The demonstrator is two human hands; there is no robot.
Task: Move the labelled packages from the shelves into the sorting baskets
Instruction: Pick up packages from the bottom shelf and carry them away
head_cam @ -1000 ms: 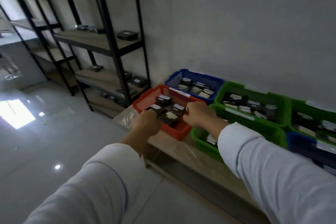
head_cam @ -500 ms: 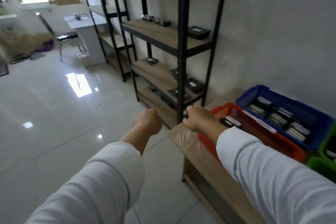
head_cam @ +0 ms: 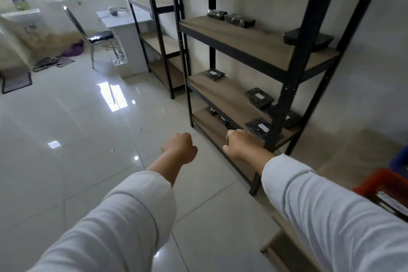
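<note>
Both hands are out in front with fingers curled in, and each grip holds nothing: the left hand and the right hand. Black packages lie on the shelves. The red basket is at the far right.

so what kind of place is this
Probably a small stockroom or sorting room: black metal shelving holding dark labelled packages, a red sorting basket at the right edge, and a bare tiled floor.
</note>
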